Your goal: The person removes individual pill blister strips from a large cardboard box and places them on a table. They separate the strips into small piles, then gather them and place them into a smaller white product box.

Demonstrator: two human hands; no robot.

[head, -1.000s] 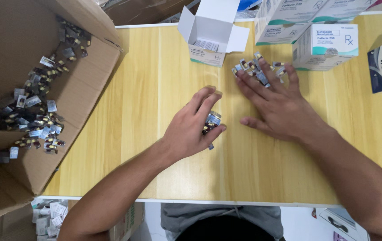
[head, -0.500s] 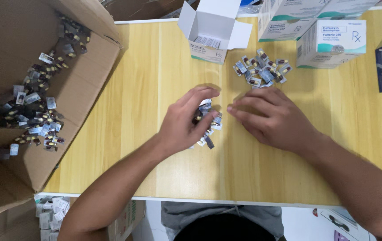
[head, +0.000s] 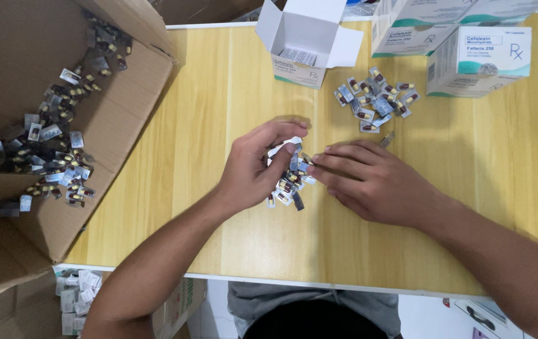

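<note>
A large carton [head: 62, 125] overhung the desk's [head: 219, 94] left edge, with loose capsule packs [head: 55, 157] strewn inside. Closed white boxes [head: 479, 59] stood at the far right corner, and an open box [head: 303, 44] sat at the far edge. Just beside it lay a small pile [head: 376, 100] of packs. Mid-desk, the left hand [head: 253, 169] curled around a bunch [head: 289, 182] of packs, gripping them. The right hand [head: 376, 182] met it, fingertips [head: 316, 166] pinched narrowly on the same bunch.

Both hands [head: 256, 169] [head: 369, 179] gather capsule blister packs [head: 289, 185] on the wooden table [head: 206, 100].
</note>
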